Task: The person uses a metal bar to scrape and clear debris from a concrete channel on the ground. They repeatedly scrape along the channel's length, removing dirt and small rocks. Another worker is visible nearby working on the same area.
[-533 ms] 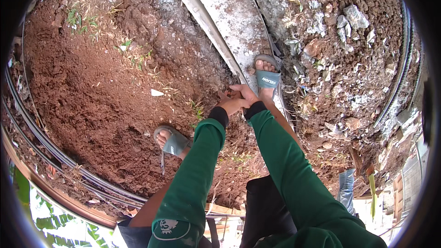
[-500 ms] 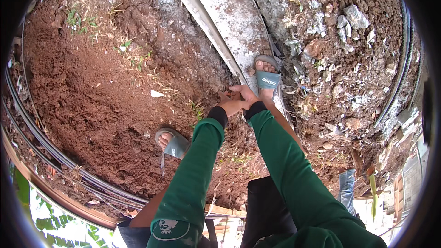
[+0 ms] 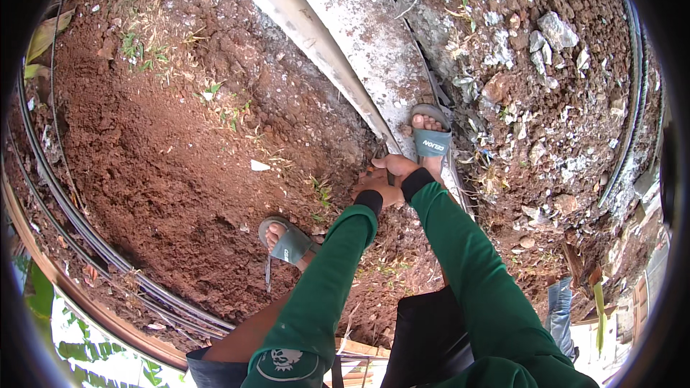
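My left hand [image 3: 376, 184] and my right hand [image 3: 397, 165] are close together in front of me, both with fingers curled. A small dark object with a bit of orange [image 3: 370, 169] shows between them, too small and covered to name. Just beyond my fingers lies the near end of a long pale pole [image 3: 316, 39], which runs away to the upper left beside a whitish concrete strip [image 3: 359, 36]. Whether my hands touch the pole I cannot tell.
My sandalled feet stand apart, the right sandal [image 3: 432, 140] on the concrete strip and the left sandal [image 3: 290, 242] on reddish soil [image 3: 165, 165]. Broken stones [image 3: 558, 30] lie to the right. Long dark cables or rods [image 3: 93, 244] curve along the left, with another bundle [image 3: 632, 100] at far right.
The whole view has shifted slightly, so the ground, feet and hands sit lower and further right. My hands remain together by the pole's end, with the fingers slightly rearranged.
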A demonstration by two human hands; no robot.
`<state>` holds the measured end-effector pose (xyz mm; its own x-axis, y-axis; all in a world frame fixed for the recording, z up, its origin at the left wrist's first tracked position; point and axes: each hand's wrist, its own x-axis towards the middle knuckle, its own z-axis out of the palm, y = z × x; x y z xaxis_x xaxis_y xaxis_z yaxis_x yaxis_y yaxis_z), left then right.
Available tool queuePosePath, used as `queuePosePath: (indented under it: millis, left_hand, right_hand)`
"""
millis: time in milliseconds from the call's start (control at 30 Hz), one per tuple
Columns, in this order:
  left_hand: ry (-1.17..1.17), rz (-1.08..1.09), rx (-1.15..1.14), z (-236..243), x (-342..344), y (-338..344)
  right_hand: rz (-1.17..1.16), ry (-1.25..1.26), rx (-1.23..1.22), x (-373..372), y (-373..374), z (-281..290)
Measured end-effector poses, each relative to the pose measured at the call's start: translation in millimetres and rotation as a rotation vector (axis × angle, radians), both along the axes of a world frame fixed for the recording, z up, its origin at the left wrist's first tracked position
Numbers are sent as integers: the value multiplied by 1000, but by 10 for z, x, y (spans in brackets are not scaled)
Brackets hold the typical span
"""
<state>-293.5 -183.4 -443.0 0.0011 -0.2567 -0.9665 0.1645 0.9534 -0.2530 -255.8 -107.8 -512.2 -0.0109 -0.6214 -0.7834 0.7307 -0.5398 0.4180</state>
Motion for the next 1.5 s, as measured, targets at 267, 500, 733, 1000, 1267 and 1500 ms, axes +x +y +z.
queuePosePath:
  millis: [267,500,733,1000,1267,1500]
  left_hand:
    - [118,262,24,560,-303,106]
    - [235,504,99,559,-240,-58]
    - [134,520,85,519,-305,-78]
    - [261,681,196,545,-272,-228]
    - [243,593,198,552,-261,-137]
    - [254,702,287,488,-235,-139]
  right_hand:
    - [-375,50,14,95,-250,-74]
    - [-208,245,262,43,-296,41]
    - [-439,49,80,153,-345,-239]
    - [-213,72,232,-171,-319,178]
    - [148,528,448,215,-368,-158]
    - [371,525,359,271,-333,-481]
